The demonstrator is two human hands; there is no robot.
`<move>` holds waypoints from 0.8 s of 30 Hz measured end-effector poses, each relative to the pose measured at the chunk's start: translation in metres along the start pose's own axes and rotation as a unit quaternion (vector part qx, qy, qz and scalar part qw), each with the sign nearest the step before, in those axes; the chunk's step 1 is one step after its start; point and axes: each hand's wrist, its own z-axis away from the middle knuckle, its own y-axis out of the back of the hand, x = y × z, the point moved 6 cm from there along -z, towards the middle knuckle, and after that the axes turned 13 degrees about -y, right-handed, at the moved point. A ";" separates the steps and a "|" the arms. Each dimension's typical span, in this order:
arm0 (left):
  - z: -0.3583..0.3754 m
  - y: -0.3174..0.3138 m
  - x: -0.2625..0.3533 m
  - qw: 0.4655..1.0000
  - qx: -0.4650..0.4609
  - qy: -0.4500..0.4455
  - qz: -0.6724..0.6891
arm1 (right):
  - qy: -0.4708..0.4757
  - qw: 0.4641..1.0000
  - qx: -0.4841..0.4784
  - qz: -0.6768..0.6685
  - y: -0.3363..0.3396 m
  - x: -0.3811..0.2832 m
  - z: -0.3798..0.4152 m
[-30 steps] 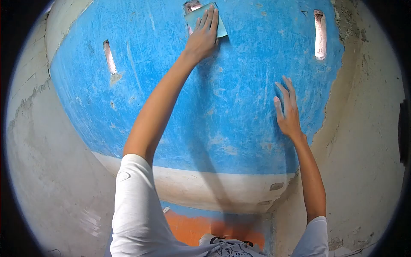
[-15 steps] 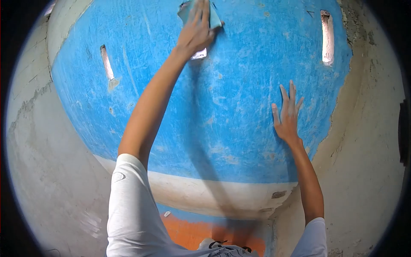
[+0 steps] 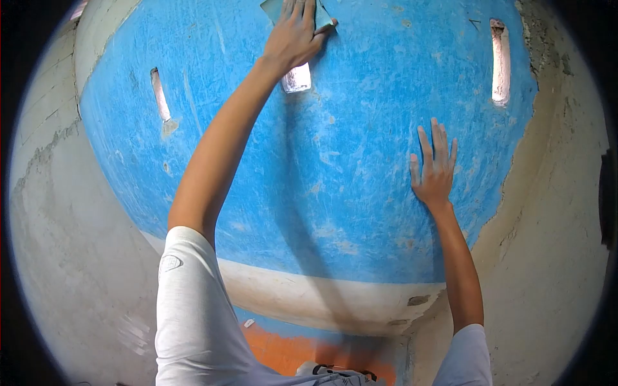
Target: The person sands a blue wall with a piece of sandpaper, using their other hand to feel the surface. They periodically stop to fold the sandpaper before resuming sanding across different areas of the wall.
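My left hand [image 3: 293, 40] reaches to the top of the blue painted wall [image 3: 360, 186] and presses a folded grey-green sheet of sandpaper [image 3: 324, 18] against it. The thumb lies at the sheet's right edge, and the fingertips are cut off by the top of the view. Below and to the right, my right hand [image 3: 434, 168] rests against the wall with its fingers spread and nothing in it. The blue paint is worn, with pale scuffs and chips.
Narrow openings pierce the wall: one on the left [image 3: 160, 95], one on the right [image 3: 500, 63], and a middle opening [image 3: 297, 78] just under my left hand. A white ledge [image 3: 283, 283] and an orange painted area [image 3: 277, 347] lie below. Bare plaster [image 3: 553, 212] flanks the right side.
My left hand has slid up the wall with the sandpaper, uncovering more of the middle opening. My right hand stays on the wall in nearly the same place.
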 end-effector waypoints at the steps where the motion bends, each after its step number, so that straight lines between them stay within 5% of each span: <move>1: 0.011 -0.003 0.010 1.000 -0.020 -0.010 0.000 | 0.000 1.000 -0.002 -0.001 0.000 0.001 0.000; 4: 0.049 -0.012 0.045 0.994 -0.082 -0.073 -0.017 | 0.010 1.000 -0.010 -0.009 0.003 0.006 0.004; 8: 0.031 -0.010 0.000 0.995 -0.087 -0.046 -0.026 | 0.015 1.000 -0.005 -0.011 0.005 0.005 0.005; 12: -0.003 0.002 -0.007 0.998 -0.041 -0.009 -0.045 | 0.014 1.000 -0.002 -0.014 0.004 0.007 0.007; 15: 0.040 -0.004 0.034 0.997 0.030 -0.075 0.005 | 0.018 1.000 -0.009 -0.012 0.006 0.010 0.009; 20: 0.049 -0.004 0.029 0.992 -0.038 -0.099 -0.072 | 0.024 0.999 -0.015 -0.015 0.007 0.016 0.018; 24: 0.012 0.005 0.023 0.999 -0.006 0.039 0.020 | 0.019 1.000 -0.015 -0.009 0.008 0.016 0.019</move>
